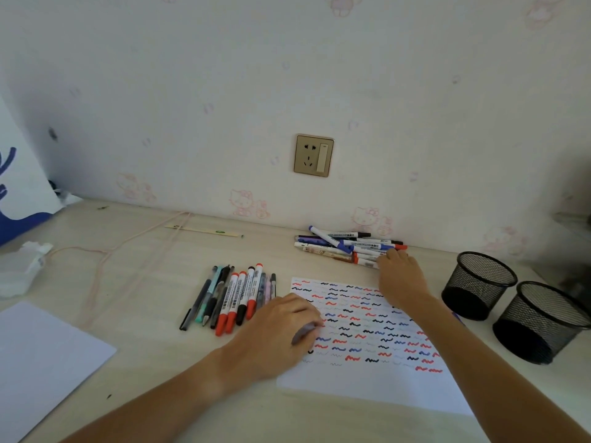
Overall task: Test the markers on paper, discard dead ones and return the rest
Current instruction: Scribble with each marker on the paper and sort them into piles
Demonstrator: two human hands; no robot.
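A sheet [377,340] covered with red, blue and black squiggles is laid flat on the desk [153,314], and it serves as the landmark here. The left hand [275,334] is rested on the sheet's left edge, palm down; a blurred greyish pen [302,334] is seen under its fingers, which appear curled round it, though the grip is too blurred to be made out fully. The right hand [398,273] is stretched past the sheet's far right corner, and its fingertips are placed on the near end of a pile [345,246] of markers and pens lying against the wall beyond the sheet. Whether those fingers are closed on a marker or merely touching cannot be told, as they are seen from behind.

A row [233,295] of pens and markers, several with red caps, is laid side by side just left of the sheet, near the left hand. Two black mesh cups [479,282] are stood right of the sheet, one nearer the wall and the other [540,324] closer to the desk's front. Well left of the sheet, a blank paper [41,353] is laid at the desk's near edge, with a crumpled tissue [22,266] beyond it. A socket [313,155] is set in the wall above the sheet.
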